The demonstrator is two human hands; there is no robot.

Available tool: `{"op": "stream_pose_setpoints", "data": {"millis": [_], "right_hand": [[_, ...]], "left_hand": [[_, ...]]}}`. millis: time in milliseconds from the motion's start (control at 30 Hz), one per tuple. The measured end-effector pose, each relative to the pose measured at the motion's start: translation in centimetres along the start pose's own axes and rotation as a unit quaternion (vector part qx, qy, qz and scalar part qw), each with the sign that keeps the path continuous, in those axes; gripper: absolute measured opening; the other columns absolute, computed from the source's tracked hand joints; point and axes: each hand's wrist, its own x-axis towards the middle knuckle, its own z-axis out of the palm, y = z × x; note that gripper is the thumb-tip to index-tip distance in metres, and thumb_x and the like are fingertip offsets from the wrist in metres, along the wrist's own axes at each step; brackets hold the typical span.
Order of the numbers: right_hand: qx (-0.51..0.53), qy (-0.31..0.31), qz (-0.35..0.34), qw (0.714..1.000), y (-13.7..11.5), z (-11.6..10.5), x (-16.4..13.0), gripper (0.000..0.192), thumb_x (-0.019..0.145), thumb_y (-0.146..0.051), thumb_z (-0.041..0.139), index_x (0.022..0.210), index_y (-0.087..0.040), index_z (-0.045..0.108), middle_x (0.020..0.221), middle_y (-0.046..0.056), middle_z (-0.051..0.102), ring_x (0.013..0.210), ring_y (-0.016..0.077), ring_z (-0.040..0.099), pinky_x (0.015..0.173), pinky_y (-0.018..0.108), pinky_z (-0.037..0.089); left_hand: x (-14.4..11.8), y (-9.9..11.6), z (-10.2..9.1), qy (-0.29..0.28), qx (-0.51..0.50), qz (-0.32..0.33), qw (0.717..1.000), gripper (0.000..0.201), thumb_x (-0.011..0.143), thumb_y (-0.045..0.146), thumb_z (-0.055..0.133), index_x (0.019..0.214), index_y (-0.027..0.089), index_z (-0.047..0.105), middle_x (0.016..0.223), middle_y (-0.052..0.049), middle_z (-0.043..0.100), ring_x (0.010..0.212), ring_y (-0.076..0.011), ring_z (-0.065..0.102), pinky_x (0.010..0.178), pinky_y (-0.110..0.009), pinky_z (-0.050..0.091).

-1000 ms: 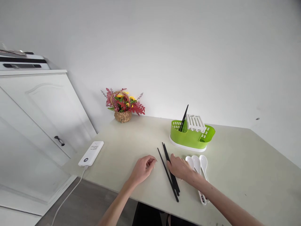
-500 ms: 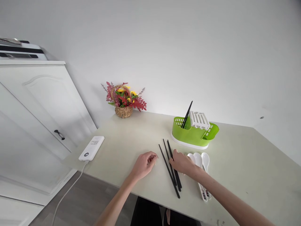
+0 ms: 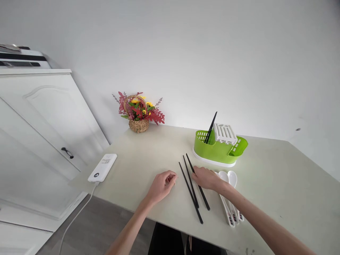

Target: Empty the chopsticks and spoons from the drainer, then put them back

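Note:
My left hand (image 3: 162, 185) rests on the table with its fingers loosely curled and nothing visible in them. Two black chopsticks (image 3: 191, 193) lie slanted to its right, apart from it. My right hand (image 3: 205, 177) is closed around the middle of black chopsticks (image 3: 204, 197), lined up so closely that I cannot tell them apart. Beside that hand lie several white spoons (image 3: 232, 179), partly covered by my right wrist. Behind them stands a green cutlery holder (image 3: 211, 150) with a white slotted rack (image 3: 225, 134) on top. More black chopsticks (image 3: 210, 127) lean upright in its left compartment.
A wicker basket of flowers (image 3: 138, 125) stands at the back by the wall. On the table's left side lies a white power bank (image 3: 103, 168) with a cable (image 3: 79, 214) hanging off the edge. A white cabinet (image 3: 53, 141) adjoins the left.
My right hand has shifted the chopsticks it holds slightly right and away from the two loose ones, their tips now close together. My left hand has stayed nearly still.

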Motion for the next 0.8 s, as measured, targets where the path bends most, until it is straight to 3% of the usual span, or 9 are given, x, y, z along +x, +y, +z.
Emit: {"op": "stream_pose_setpoints", "data": {"millis": [100, 167, 300, 367, 500, 800], "right_hand": [[0.062, 0.01, -0.042, 0.997, 0.8, -1.3, -1.7, 0.027, 0.104, -0.031, 0.03, 0.096, -0.022, 0.054, 0.083, 0.003, 0.065, 0.075, 0.0172, 0.063, 0.065, 0.028, 0.043], [0.16, -0.005, -0.092, 0.983, 1.0, -2.1, -3.2, 0.026, 0.105, -0.037, 0.028, 0.092, -0.024, 0.048, 0.069, -0.004, 0.055, 0.063, 0.0136, 0.056, 0.06, 0.026, 0.041], [0.404, -0.067, -0.187, 0.893, 0.7, -2.7, -5.5, 0.028, 0.103, -0.05, 0.036, 0.092, -0.025, 0.044, 0.062, -0.01, 0.036, 0.049, 0.0096, 0.039, 0.05, 0.024, 0.036], [0.434, -0.075, -0.198, 0.876, 0.6, -2.6, -6.1, 0.029, 0.102, -0.052, 0.039, 0.092, -0.025, 0.043, 0.062, -0.01, 0.032, 0.049, 0.0088, 0.034, 0.048, 0.024, 0.034], [0.448, -0.077, -0.207, 0.866, 1.1, -2.0, -6.6, 0.03, 0.104, -0.051, 0.038, 0.087, -0.026, 0.038, 0.064, -0.01, 0.028, 0.052, 0.0088, 0.031, 0.048, 0.024, 0.03], [0.405, -0.036, -0.235, 0.883, 2.2, -2.1, -7.3, 0.038, 0.105, -0.051, 0.036, 0.078, -0.025, 0.033, 0.063, -0.009, 0.029, 0.058, 0.0103, 0.027, 0.053, 0.027, 0.026]], "left_hand": [[0.5, 1.4, 0.0, 0.012, -0.077, -0.034, 0.996, 0.044, 0.1, 0.058, 0.05, 0.105, 0.02, 0.072, 0.094, -0.007, 0.075, 0.086, -0.0201, 0.069, 0.077, -0.029, 0.054], [1.1, 2.9, 0.2, 0.009, -0.161, -0.045, 0.986, 0.045, 0.099, 0.058, 0.053, 0.115, 0.02, 0.071, 0.107, -0.008, 0.076, 0.1, -0.0221, 0.071, 0.09, -0.032, 0.055], [2.3, 6.2, 0.8, -0.012, -0.308, -0.049, 0.95, 0.049, 0.098, 0.058, 0.056, 0.12, 0.018, 0.074, 0.119, -0.011, 0.076, 0.115, -0.0261, 0.069, 0.108, -0.042, 0.05], [2.6, 7.3, 1.0, -0.004, -0.351, -0.07, 0.934, 0.046, 0.095, 0.056, 0.064, 0.115, 0.016, 0.076, 0.117, -0.012, 0.076, 0.115, -0.0279, 0.069, 0.11, -0.044, 0.05], [2.7, 8.3, 1.2, -0.001, -0.393, -0.115, 0.912, 0.04, 0.088, 0.051, 0.074, 0.107, 0.016, 0.079, 0.111, -0.011, 0.078, 0.111, -0.0282, 0.071, 0.109, -0.045, 0.052], [3.6, 10.3, 1.4, 0.034, -0.375, -0.123, 0.918, 0.038, 0.08, 0.051, 0.082, 0.091, 0.014, 0.08, 0.098, -0.011, 0.08, 0.093, -0.0271, 0.076, 0.096, -0.045, 0.061]]}}
